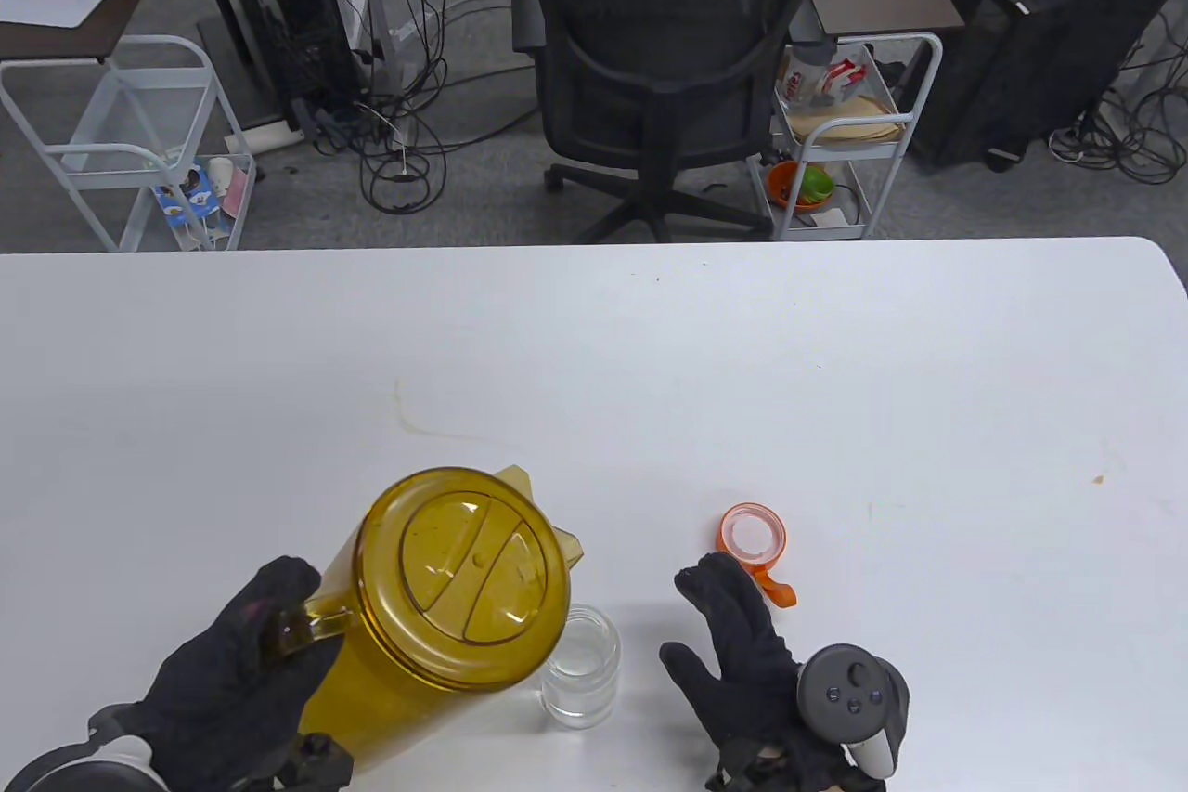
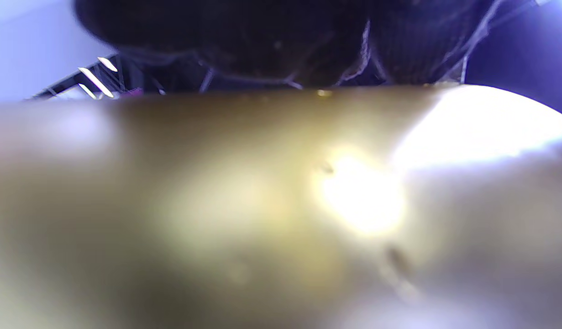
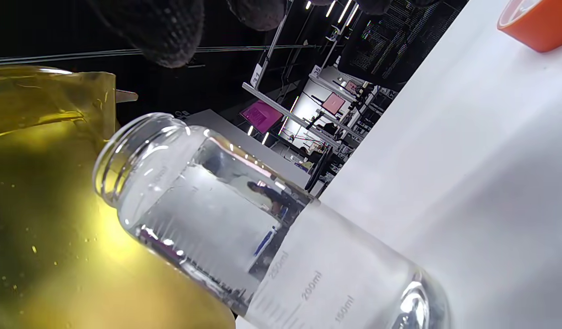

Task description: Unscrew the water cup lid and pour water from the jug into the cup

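A translucent yellow jug point(image 1: 455, 606) with its lid on is lifted near the table's front edge, its handle gripped by my left hand point(image 1: 246, 671). The jug's body point(image 2: 244, 214) fills the left wrist view, blurred. Just right of the jug stands the clear cup point(image 1: 581, 668), lidless, with water in it; in the right wrist view the cup point(image 3: 244, 228) shows printed volume marks, with the jug point(image 3: 43, 183) close beside its mouth. The orange cup lid point(image 1: 754, 541) lies on the table behind my right hand point(image 1: 742, 643), which hovers right of the cup, fingers spread and holding nothing.
The white table point(image 1: 835, 383) stretches wide behind and to both sides. Beyond its far edge stand a black office chair point(image 1: 668, 58), two white wire carts point(image 1: 840, 133) and computer towers on the floor.
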The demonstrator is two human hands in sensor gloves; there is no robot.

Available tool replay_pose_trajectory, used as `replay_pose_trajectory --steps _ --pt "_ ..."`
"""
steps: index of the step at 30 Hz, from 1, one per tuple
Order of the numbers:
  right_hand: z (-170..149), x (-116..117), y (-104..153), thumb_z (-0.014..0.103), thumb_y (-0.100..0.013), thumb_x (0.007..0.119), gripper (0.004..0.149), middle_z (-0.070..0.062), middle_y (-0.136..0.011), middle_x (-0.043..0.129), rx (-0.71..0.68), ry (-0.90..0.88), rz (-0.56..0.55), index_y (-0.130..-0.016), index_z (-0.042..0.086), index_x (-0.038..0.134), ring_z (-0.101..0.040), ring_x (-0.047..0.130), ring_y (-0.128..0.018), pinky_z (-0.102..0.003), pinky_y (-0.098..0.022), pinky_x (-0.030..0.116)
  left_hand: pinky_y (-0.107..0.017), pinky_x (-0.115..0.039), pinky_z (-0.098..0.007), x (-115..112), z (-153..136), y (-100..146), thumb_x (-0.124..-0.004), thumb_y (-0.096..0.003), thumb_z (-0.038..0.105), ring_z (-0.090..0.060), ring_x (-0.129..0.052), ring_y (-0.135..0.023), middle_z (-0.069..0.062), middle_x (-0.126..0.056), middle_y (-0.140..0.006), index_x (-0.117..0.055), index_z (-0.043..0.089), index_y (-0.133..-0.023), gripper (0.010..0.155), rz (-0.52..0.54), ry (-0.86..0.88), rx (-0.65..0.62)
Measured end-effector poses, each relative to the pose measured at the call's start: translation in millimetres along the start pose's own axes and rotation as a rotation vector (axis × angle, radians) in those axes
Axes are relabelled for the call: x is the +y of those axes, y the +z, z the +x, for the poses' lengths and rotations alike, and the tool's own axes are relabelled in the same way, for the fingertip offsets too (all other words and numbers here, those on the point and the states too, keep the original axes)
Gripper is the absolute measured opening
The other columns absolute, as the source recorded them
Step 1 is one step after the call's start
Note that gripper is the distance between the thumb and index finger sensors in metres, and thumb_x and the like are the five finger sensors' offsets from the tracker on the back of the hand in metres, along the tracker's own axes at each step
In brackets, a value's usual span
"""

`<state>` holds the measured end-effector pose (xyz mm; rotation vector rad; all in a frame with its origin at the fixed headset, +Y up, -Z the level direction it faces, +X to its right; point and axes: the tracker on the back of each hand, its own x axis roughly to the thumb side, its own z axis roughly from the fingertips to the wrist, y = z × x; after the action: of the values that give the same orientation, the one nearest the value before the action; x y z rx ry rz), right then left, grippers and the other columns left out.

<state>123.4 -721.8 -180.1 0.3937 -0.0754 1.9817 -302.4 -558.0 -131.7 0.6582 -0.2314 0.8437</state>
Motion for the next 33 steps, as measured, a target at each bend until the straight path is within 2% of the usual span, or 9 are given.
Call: replay_pose_trajectory --steps 4,13,17,28,33 --pt "1 2 0 0.051 -0.056 0.069 0.071 -0.020 -0.117 0.019 -0.015 0.020 -0.005 -0.112 0.017 0.042 -0.053 0.034 -0.106 -0.066 -0.076 0.042 -0.029 -0.089 -0.032 8 -10 2 -0.083 -0.0443 0.062 -0.005 -0.099 -0.024 0.018 -0.096 -0.053 -0.076 0.033 -0.087 0.052 0.083 -0.025 0.044" --pt "-2 3 0 0.051 -0.055 0.069 0.071 -0.020 -0.117 0.018 0.000 0.025 0.006 -0.112 0.016 0.043 -0.054 0.034 -0.106 -0.066 -0.076 0.042 -0.031 -0.089 -0.030 13 -50 0 -0.078 -0.0487 0.062 -0.002 -0.097 -0.026 0.019 -0.092 -0.057 -0.070 0.033 -0.090 0.051 0.195 0.004 0.152" --pt "-2 4 -1 0.050 -0.056 0.070 0.071 -0.020 -0.117 0.018 -0.001 0.029 0.011 -0.112 0.016 0.043 -0.054 0.034 -0.106 -0.066 -0.077 0.042 -0.034 -0.088 -0.030 12 -65 -3 -0.076 -0.0504 0.062 -0.002 -0.096 -0.029 0.019 -0.090 -0.059 -0.067 0.034 -0.092 0.050 0.203 0.047 0.189" --pt "-5 6 -2 0.051 -0.055 0.070 0.071 -0.020 -0.117 0.018 0.012 0.034 0.020 -0.112 0.016 0.043 -0.054 0.033 -0.106 -0.066 -0.077 0.042 -0.037 -0.088 -0.031 -3 -105 -4 -0.073 -0.0532 0.061 -0.002 -0.096 -0.032 0.019 -0.087 -0.063 -0.061 0.034 -0.094 0.051 0.240 0.014 0.193" --pt "-6 6 -2 0.051 -0.056 0.069 0.072 -0.020 -0.117 0.018 0.009 0.034 0.021 -0.112 0.016 0.042 -0.054 0.033 -0.106 -0.066 -0.077 0.042 -0.037 -0.088 -0.031 -12 -120 -3 -0.073 -0.0529 0.061 -0.002 -0.096 -0.032 0.019 -0.088 -0.063 -0.061 0.034 -0.094 0.050 0.204 -0.064 0.190"
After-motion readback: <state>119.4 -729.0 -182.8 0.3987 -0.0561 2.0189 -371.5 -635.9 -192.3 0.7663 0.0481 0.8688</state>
